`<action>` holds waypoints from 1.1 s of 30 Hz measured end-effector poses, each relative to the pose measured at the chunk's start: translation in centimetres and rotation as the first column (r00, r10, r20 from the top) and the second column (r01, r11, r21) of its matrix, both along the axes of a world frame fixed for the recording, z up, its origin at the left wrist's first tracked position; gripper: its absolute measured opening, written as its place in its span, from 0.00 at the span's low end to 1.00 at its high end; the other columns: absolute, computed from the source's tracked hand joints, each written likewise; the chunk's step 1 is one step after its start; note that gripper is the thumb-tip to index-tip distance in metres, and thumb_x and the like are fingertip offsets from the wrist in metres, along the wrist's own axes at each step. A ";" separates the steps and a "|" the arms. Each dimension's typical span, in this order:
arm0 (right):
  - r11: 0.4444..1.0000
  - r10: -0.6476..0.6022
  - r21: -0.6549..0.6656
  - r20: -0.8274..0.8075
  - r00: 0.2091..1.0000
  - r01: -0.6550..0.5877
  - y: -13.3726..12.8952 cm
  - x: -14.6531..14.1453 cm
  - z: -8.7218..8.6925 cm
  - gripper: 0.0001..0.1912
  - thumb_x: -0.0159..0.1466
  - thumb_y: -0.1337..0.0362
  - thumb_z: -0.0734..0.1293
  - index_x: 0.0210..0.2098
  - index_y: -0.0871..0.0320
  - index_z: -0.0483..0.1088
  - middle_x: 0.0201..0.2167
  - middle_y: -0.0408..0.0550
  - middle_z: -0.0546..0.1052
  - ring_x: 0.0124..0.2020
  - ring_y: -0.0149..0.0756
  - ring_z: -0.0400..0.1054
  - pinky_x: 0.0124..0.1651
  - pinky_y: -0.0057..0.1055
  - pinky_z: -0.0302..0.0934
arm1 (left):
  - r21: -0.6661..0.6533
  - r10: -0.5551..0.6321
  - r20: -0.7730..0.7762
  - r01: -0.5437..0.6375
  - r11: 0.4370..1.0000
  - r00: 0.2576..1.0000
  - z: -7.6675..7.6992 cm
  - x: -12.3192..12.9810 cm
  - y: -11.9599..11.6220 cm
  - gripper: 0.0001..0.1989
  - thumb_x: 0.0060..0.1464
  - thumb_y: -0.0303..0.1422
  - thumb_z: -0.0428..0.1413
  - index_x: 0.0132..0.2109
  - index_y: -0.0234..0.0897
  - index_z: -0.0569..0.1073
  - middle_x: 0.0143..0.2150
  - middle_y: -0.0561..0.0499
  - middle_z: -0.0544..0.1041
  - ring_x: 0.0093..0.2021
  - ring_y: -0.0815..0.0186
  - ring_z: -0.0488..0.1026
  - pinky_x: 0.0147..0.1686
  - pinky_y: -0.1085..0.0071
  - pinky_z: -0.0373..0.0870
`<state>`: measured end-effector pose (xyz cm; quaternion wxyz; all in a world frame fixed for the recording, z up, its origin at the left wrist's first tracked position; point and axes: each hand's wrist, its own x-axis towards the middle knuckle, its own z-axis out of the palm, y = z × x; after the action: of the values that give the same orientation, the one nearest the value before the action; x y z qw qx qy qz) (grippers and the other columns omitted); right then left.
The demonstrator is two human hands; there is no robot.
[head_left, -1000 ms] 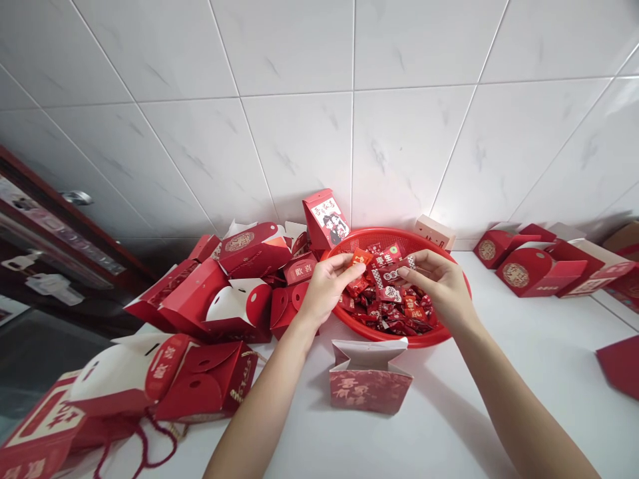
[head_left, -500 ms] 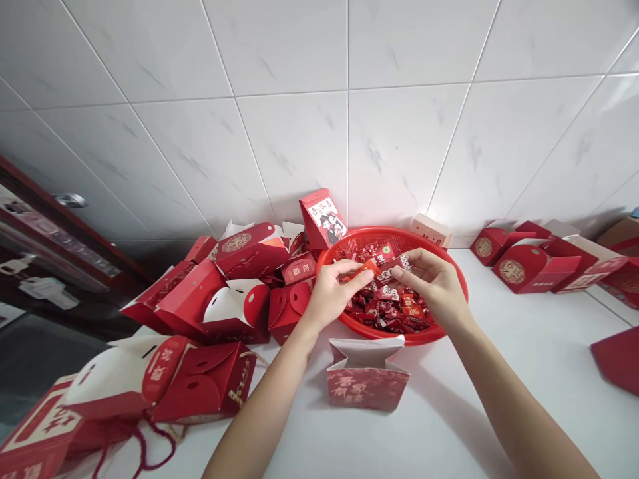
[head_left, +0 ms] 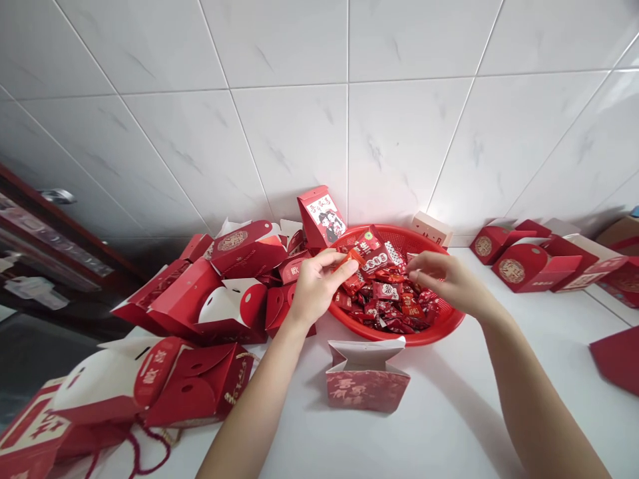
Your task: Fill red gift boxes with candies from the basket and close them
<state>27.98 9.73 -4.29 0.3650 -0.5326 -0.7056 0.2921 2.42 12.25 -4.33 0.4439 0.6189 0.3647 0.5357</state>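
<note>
Against the wall sits a red plastic basket [head_left: 452, 320] filled with small red wrapped candies [head_left: 394, 309]. My left hand [head_left: 319, 283] is over its left rim, with an orange-red candy [head_left: 353, 257] pinched between thumb and fingers. Over the basket's right side is my right hand [head_left: 442, 276], its thumb and fingers apart and nothing seen between them. A larger red packet [head_left: 372, 249] lies on the candies between the hands. In front of the basket, a small red paper box [head_left: 368, 389] stands upright with its top open.
Many red gift boxes [head_left: 232, 309] crowd the left side of the white table [head_left: 429, 432]. More boxes [head_left: 536, 266] stand at the right by the tiled wall. A box with a cartoon couple [head_left: 323, 216] leans behind the basket, beside a pale box [head_left: 432, 228].
My hands have moved apart, the left one leftward with its candy, the right one rightward. The larger packet between them is now in fuller view on the pile.
</note>
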 end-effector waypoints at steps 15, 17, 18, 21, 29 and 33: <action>0.885 0.437 -0.388 0.504 0.745 -0.258 0.9 -0.1 -1.5 0.12 0.66 0.64 0.63 0.39 0.53 0.79 0.35 0.50 0.82 0.35 0.42 0.73 0.39 0.34 0.62 | 0.018 -0.022 0.056 0.021 1.000 0.998 -0.1 -0.9 0.3 0.08 0.52 0.39 0.68 0.35 0.39 0.85 0.35 0.50 0.79 0.39 0.63 0.73 0.42 0.69 0.69; 0.903 0.401 -0.354 0.484 0.778 -0.244 1.1 -0.1 -1.7 0.17 0.67 0.69 0.57 0.39 0.55 0.79 0.37 0.51 0.83 0.35 0.41 0.73 0.40 0.34 0.62 | 0.013 -0.024 0.056 0.024 1.000 0.998 -0.1 -0.8 0.3 0.08 0.51 0.39 0.68 0.35 0.39 0.85 0.34 0.51 0.79 0.38 0.64 0.73 0.42 0.69 0.69; 0.909 0.383 -0.346 0.477 0.791 -0.232 1.3 -0.1 -1.9 0.18 0.67 0.70 0.56 0.39 0.56 0.79 0.38 0.51 0.83 0.35 0.41 0.73 0.41 0.35 0.63 | 0.012 -0.026 0.054 0.025 1.000 0.998 -0.1 -0.8 0.3 0.09 0.52 0.39 0.68 0.35 0.39 0.85 0.34 0.51 0.79 0.38 0.64 0.73 0.42 0.69 0.69; 0.911 0.381 -0.322 0.417 0.825 -0.257 1.6 -0.1 -2.4 0.17 0.67 0.70 0.56 0.41 0.57 0.77 0.40 0.51 0.82 0.38 0.42 0.73 0.43 0.35 0.64 | 0.009 -0.029 0.057 0.028 1.000 0.998 0.0 -0.9 0.3 0.09 0.51 0.39 0.68 0.35 0.39 0.85 0.34 0.50 0.79 0.40 0.62 0.74 0.44 0.68 0.69; 0.904 0.403 -0.278 0.312 0.860 -0.323 1.6 0.4 -2.4 0.16 0.71 0.56 0.57 0.36 0.55 0.72 0.34 0.49 0.78 0.35 0.40 0.70 0.39 0.35 0.64 | -0.003 -0.017 0.055 0.017 1.000 0.998 0.5 -1.0 0.2 0.10 0.50 0.40 0.68 0.35 0.38 0.85 0.35 0.49 0.79 0.40 0.62 0.74 0.44 0.67 0.70; 0.849 0.484 -0.381 0.280 0.829 -0.367 1.3 0.3 -2.0 0.13 0.65 0.55 0.66 0.45 0.55 0.75 0.36 0.48 0.81 0.36 0.42 0.72 0.40 0.35 0.65 | 0.004 -0.019 0.035 0.019 1.000 0.999 0.4 -1.0 0.2 0.11 0.51 0.41 0.68 0.35 0.37 0.84 0.33 0.49 0.79 0.40 0.60 0.75 0.44 0.66 0.71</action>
<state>28.28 11.03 -6.27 0.0636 -0.4551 -0.8075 0.3698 1.42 12.42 -3.89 0.4542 0.6137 0.3497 0.5430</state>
